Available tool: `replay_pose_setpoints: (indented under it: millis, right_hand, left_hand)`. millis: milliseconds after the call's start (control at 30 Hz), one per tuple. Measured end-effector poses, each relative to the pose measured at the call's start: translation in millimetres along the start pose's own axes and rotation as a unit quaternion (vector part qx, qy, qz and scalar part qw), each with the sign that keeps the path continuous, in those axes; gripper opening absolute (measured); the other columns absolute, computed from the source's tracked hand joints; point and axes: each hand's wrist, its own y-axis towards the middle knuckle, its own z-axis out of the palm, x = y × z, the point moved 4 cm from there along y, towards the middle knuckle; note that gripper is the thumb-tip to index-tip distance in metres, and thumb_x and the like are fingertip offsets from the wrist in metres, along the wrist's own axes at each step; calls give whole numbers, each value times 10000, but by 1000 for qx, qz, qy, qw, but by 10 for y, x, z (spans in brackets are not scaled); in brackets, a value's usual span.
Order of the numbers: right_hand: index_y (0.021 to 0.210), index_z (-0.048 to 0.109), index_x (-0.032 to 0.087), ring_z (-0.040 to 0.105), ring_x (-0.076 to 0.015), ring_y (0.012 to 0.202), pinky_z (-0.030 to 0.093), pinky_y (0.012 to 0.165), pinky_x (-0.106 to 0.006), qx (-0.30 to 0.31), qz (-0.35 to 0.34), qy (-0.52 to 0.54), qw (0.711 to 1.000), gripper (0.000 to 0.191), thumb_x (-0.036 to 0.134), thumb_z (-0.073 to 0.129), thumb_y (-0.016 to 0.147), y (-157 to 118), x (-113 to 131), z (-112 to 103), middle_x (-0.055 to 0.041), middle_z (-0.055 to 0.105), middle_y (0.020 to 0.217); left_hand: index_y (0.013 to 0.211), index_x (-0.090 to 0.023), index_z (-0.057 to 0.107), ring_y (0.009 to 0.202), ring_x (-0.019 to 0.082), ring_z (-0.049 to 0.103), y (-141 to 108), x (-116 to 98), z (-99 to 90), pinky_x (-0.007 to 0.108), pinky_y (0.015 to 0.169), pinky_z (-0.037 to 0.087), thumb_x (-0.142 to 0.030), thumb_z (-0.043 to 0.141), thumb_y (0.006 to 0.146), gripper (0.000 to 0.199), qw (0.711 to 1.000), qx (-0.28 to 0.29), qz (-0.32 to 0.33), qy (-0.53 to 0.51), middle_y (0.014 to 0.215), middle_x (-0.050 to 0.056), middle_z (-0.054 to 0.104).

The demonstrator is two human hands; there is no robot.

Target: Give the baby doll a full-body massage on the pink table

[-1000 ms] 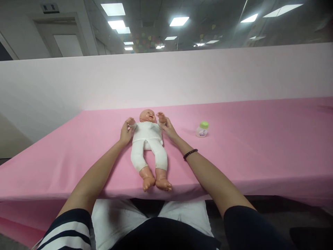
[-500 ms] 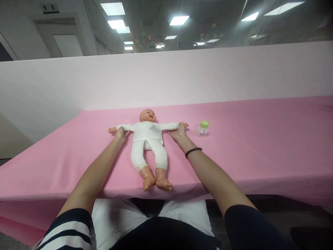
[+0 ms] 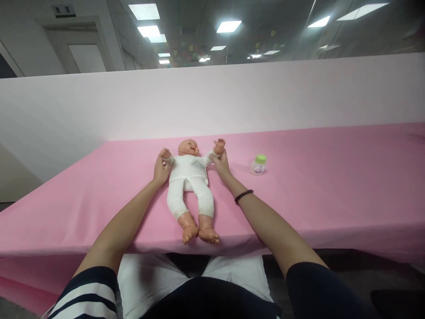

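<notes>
A baby doll [image 3: 187,170] with a white cloth body lies on its back on the pink-covered table [image 3: 315,186], its feet towards me. My left hand [image 3: 161,170] is closed around the doll's arm on the left, near the wrist. On the other side, my right hand [image 3: 221,164] grips the doll's other arm below its hand. Both doll arms are raised and bent up beside its head. A dark beaded bracelet [image 3: 244,196] circles my right wrist.
To the right of the doll stands a small clear jar [image 3: 258,165] with a green lid. A low white wall [image 3: 212,102] runs along the table's back edge, with glass above it. The table's front edge is close to my lap.
Both my hands have moved inward and up, bringing the doll's arms from stretched out sideways to raised near its head. The doll's body, legs and the jar stay in place.
</notes>
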Motion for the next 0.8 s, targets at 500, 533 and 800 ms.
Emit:
replay_pose_setpoints:
  millis: [500,533,800]
  right_hand:
    - [1038,778,287,619,-313,1177,392,1197,-556,257,-145,-207,933,480,75,656,625,-267,182,216,-37,740,1137]
    - [1045,774,285,620,-308,1168,408,1183,-548,244,-139,-202,938,467,86,663,638,-276,183,218,-37,738,1142]
    - [1043,628,250,637,-174,847,593,858,-333,-86,52,-22,995,323,258,716,732,-27,-45,-80,26,682,916]
  left_hand:
    - [1225,-270,714,1369,292,548,-107,-183,52,478,1236,386,-66,641,810,468,982,129,60,122,1425,96,596]
    - [1236,-261,696,1375,288,543,-109,-173,59,473,1241,380,-92,652,827,444,985,124,57,107,1421,102,596]
    - [1271,-274,466,1111,200,693,48,253,-47,333,982,576,-211,735,912,453,955,-166,-194,-150,1186,78,656]
